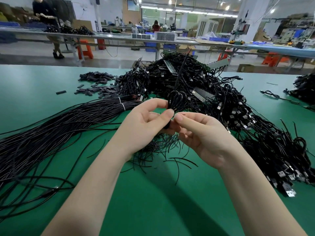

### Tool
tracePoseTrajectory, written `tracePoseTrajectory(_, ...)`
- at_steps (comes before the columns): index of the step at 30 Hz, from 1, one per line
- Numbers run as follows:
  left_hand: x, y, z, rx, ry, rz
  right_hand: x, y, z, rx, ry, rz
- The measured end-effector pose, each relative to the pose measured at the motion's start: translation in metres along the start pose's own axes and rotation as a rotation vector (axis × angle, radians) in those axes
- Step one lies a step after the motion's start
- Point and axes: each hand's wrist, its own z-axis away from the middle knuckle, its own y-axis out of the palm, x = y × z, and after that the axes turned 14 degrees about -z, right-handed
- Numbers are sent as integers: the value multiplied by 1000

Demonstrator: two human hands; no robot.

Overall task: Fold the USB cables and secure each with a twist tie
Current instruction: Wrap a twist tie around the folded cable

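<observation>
Both hands are up over the smooth green bench (51, 103), palms facing each other. The left hand (144, 123) has its thumb and curled fingers (167, 114) pinching a thin, glossy black cable (176, 101), folded into rounded loops that stick up just above the fingertips. The right hand (204, 135) pinches at the same spot from the other side, thumb tip nearly touching the left one. A stiff black tie (181, 68) pokes straight up from the loops. Loose straight cables (51, 133) fan out on the left, and a tangled pile (213, 92) with metal USB plugs sits behind and to the right.
</observation>
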Motion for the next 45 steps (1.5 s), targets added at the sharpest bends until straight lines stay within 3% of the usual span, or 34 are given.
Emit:
tracePoseTrajectory(8, -1, 2, -1, -109, 151, -265, -1, -1, 0, -39, -43, -8)
tracePoseTrajectory(10, 0, 0, -1, -112, 147, -298, -4, 2, -1, -21, -141, 20)
tracePoseTrajectory(12, 0, 0, -1, -115, 66, -222, -9, 4, -3, -29, -380, 228)
tracePoseTrajectory(16, 1, 1, -2, -46, -245, 37, -16, -1, -8, -35, -1007, 1000)
tracePoseTrajectory(18, 1, -2, -4, 4, -387, 99, -17, -6, -10, 60, -1180, 1261)
tracePoseTrajectory(20, 3, -4, -5, 16, -429, 137, -16, -7, -12, 116, -1252, 1361)
tracePoseTrajectory(23, 3, -4, -4, -57, -279, 82, -12, -8, -12, 17, -1141, 1112)
tracePoseTrajectory(25, 3, -3, -4, -146, -163, -3, -6, -6, -8, -122, -799, 716)
tracePoseTrajectory(27, 4, -2, -5, -211, -89, -75, -2, -4, -6, -143, -406, 326)
tracePoseTrajectory(30, 2, 0, -3, -194, 19, -253, -5, -4, -6, -94, -147, 179)
tracePoseTrajectory(34, 1, 0, -2, -190, 52, -346, -7, -1, -5, -81, -102, 66)
tracePoseTrajectory(41, 5, -1, -3, -204, 77, -384, -9, -2, -6, -71, -105, 79)
tracePoseTrajectory(43, 7, -1, -4, -208, 55, -338, -13, -1, -7, -59, -225, 173)
tracePoseTrajectory(45, 9, -1, -4, -181, -48, -221, -16, -3, -9, -60, -479, 481)
